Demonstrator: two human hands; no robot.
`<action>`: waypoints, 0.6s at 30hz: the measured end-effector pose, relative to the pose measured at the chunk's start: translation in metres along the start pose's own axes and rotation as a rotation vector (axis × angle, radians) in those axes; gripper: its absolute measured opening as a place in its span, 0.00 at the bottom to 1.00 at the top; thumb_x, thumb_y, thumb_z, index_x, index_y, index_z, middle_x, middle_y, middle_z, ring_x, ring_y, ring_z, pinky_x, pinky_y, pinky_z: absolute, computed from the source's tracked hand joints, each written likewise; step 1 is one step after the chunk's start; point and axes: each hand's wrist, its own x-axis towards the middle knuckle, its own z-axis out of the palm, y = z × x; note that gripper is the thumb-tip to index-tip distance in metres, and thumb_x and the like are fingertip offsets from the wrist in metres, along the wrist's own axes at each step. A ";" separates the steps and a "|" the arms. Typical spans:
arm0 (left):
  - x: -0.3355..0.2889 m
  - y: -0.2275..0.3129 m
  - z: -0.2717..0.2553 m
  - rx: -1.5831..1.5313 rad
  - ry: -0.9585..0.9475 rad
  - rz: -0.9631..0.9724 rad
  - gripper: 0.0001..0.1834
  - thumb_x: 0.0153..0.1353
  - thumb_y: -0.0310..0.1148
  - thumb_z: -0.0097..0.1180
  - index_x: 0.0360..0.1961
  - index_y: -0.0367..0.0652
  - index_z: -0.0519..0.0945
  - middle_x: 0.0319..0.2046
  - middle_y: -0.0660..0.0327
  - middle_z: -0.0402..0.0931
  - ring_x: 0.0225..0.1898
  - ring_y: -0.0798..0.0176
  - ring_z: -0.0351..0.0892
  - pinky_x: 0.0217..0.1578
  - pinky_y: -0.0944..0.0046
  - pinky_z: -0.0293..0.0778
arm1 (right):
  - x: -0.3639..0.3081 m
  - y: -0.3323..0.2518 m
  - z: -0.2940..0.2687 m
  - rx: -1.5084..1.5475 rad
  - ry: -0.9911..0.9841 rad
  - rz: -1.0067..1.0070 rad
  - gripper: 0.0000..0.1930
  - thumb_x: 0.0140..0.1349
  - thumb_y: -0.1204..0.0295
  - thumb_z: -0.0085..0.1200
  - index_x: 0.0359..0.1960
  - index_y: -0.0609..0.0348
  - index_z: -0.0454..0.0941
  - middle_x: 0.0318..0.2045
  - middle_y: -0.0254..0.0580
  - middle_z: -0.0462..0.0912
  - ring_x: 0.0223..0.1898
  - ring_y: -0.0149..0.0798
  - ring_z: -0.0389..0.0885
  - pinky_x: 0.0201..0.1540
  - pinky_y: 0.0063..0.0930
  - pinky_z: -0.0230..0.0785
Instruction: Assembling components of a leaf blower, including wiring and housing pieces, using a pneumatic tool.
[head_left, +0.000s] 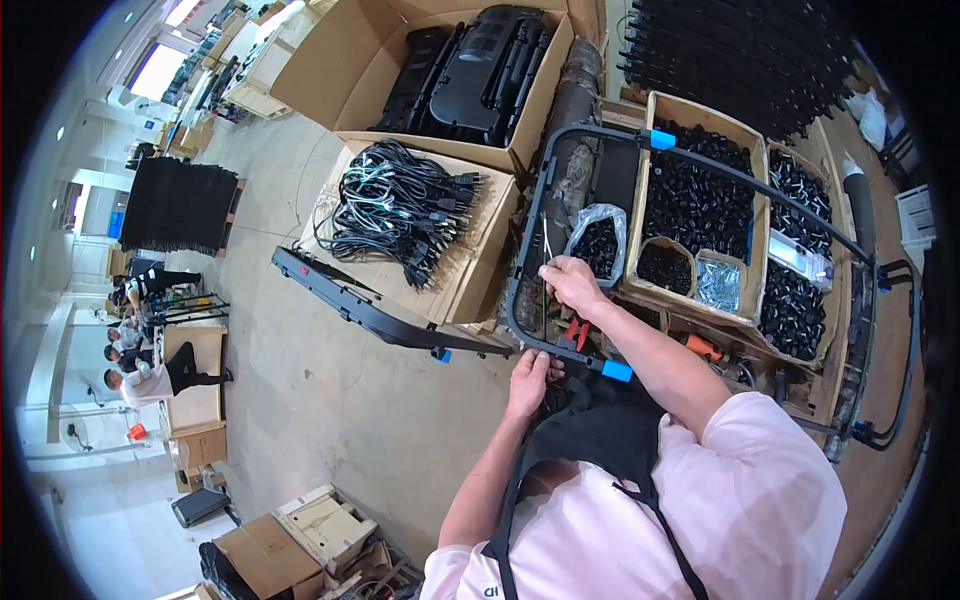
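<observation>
A person in a pink shirt and black apron (600, 440) is leaning over a black tubular frame (700, 165). The left hand (530, 378) is closing its fingers around the frame's near rail, beside a blue clip (617, 371). The right hand (572, 283) is pinching something small, too small to identify, at the frame's left edge. Cardboard boxes of black parts (697, 205) are crowding the far side; a box of coiled cables (405, 205) is sitting left, with open concrete floor (330, 400) beyond.

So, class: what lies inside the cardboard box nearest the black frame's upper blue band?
The cardboard box holds a heap of small black parts, a round tub of more black pieces and a bag of shiny metal bits. Whatever lies under the heap is covered.
</observation>
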 end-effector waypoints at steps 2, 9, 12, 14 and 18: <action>0.000 -0.002 -0.001 -0.086 0.006 -0.009 0.12 0.81 0.34 0.45 0.48 0.36 0.76 0.39 0.58 0.82 0.37 0.66 0.82 0.43 0.65 0.79 | 0.003 -0.001 0.004 -0.089 0.005 0.010 0.16 0.69 0.60 0.59 0.39 0.63 0.86 0.23 0.38 0.84 0.25 0.33 0.82 0.31 0.34 0.73; 0.004 -0.002 -0.004 -0.114 0.061 0.012 0.09 0.79 0.32 0.50 0.47 0.37 0.77 0.40 0.58 0.83 0.38 0.67 0.82 0.44 0.65 0.79 | 0.014 0.004 0.014 -0.211 0.135 -0.062 0.17 0.69 0.59 0.59 0.42 0.63 0.86 0.26 0.44 0.87 0.31 0.42 0.87 0.39 0.38 0.76; 0.002 0.003 0.000 -0.091 0.066 -0.004 0.09 0.78 0.33 0.53 0.47 0.37 0.77 0.39 0.59 0.83 0.38 0.68 0.82 0.42 0.67 0.78 | 0.018 0.007 0.011 -0.235 0.164 -0.117 0.17 0.69 0.59 0.59 0.43 0.63 0.86 0.27 0.45 0.87 0.33 0.43 0.87 0.41 0.39 0.76; 0.002 -0.001 -0.001 -0.123 0.082 0.026 0.08 0.78 0.33 0.54 0.45 0.39 0.79 0.37 0.60 0.84 0.37 0.69 0.82 0.40 0.68 0.76 | 0.018 0.003 0.013 -0.258 0.150 -0.113 0.18 0.69 0.59 0.59 0.43 0.63 0.86 0.28 0.46 0.88 0.34 0.44 0.88 0.42 0.39 0.77; 0.003 -0.002 -0.003 0.015 0.105 0.021 0.08 0.77 0.33 0.55 0.42 0.40 0.80 0.35 0.62 0.85 0.35 0.70 0.82 0.39 0.69 0.75 | 0.018 0.001 0.011 -0.267 0.148 -0.098 0.18 0.69 0.58 0.59 0.45 0.63 0.86 0.27 0.44 0.88 0.33 0.43 0.88 0.42 0.38 0.77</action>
